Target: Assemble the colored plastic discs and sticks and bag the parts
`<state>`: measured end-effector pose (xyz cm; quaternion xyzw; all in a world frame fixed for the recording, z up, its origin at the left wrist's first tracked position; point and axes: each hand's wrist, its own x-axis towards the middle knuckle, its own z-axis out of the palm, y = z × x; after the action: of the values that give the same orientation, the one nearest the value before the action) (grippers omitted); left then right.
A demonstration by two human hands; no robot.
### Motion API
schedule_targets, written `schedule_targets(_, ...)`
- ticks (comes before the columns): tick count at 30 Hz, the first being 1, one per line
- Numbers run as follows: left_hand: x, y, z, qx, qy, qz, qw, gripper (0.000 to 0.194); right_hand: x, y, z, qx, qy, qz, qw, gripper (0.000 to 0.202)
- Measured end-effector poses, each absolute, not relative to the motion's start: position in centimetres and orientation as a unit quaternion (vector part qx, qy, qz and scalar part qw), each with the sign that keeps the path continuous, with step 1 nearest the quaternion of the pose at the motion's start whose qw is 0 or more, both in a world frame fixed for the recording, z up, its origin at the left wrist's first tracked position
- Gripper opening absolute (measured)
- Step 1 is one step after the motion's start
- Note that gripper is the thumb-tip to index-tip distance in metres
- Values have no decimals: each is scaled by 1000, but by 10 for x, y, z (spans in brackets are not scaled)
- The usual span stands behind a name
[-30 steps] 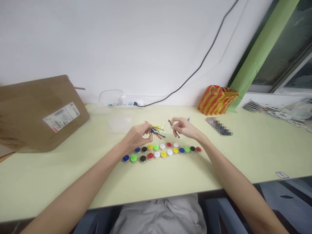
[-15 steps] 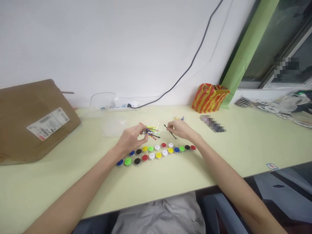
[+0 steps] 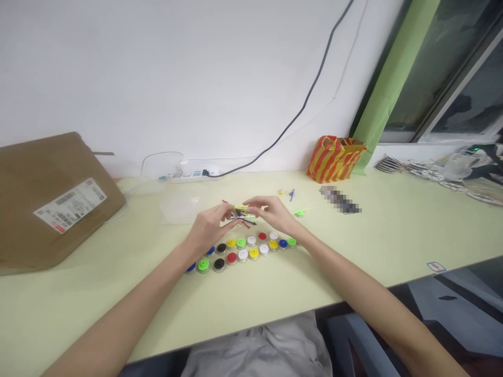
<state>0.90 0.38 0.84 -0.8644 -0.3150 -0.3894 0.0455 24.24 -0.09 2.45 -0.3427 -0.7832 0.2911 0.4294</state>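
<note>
My left hand (image 3: pixel 212 222) is closed on a bundle of thin coloured sticks (image 3: pixel 244 214) with arrow-like tips, in red, yellow, green, black and white. My right hand (image 3: pixel 267 212) is at the right end of that bundle, its fingertips against or just over the sticks; whether they pinch one is too small to tell. Below the hands, two rows of small round containers with coloured lids (image 3: pixel 254 254) stand on the table. A green piece (image 3: pixel 299 213) lies right of my right hand, and a blue piece (image 3: pixel 291 194) and a yellow piece (image 3: pixel 280 192) lie behind it.
A cardboard box (image 3: pixel 58 209) stands at the left. A power strip (image 3: pixel 194 175) and a clear plastic bag (image 3: pixel 181 207) are near the wall. Farther right are a striped bag (image 3: pixel 335 159), a blurred-out flat item (image 3: pixel 341 200) and stacked discs (image 3: pixel 389 164).
My right hand has moved left to the bundle. The black stick near it is no longer seen there, and a green piece shows to its right. The view has shifted slightly.
</note>
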Motion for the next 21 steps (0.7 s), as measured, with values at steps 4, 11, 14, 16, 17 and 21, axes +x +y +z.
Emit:
schedule_targets(4, 16, -5, 11, -867, -283, -409, 41, 27, 231, -9, 25, -297, -752, 383, 446, 24)
schedule_targets(11, 20, -9, 12, -866, -289, -404, 59, 37, 247, -9, 40, -312, -780, 330, 431, 24)
schedule_targets(14, 19, -7, 10, -864, -317, -386, 66, 40, 268, -5, 51, -382, -815, 220, 377, 16)
schedule_targets(16, 19, -6, 9, -861, -334, -378, 70, 37, 282, -1, 56, -467, -826, 133, 286, 13)
schedule_targets(17, 18, -6, 9, -860, -339, -375, 70, 35, 289, 0, 57, -507, -826, 100, 227, 13)
schedule_targets(21, 18, -6, 11, -859, -343, -374, 62, 31, 303, 2, 56, -570, -814, 105, 37, 6)
